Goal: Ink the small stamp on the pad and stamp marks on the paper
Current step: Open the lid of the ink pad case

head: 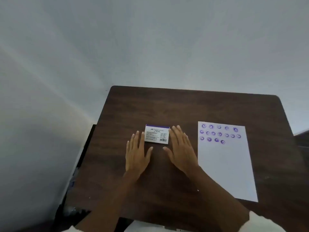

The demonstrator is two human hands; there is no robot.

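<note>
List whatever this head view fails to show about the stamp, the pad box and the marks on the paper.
- Small stamp: not visible anywhere in the head view; neither the left hand nor the right hand visibly holds it.
- Stamp pad box: closed, so the ink surface is hidden; its small print is too tiny to read.
- Purple marks on the paper: too small and blurred to make out the design.

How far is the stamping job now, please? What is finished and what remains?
Done: the white paper sheet carries three rows of purple round marks near its top. In hand: nothing; the left hand and right hand lie flat and empty beside the closed white stamp pad box. Left: the sheet's lower part is blank; no stamp is visible.
</note>
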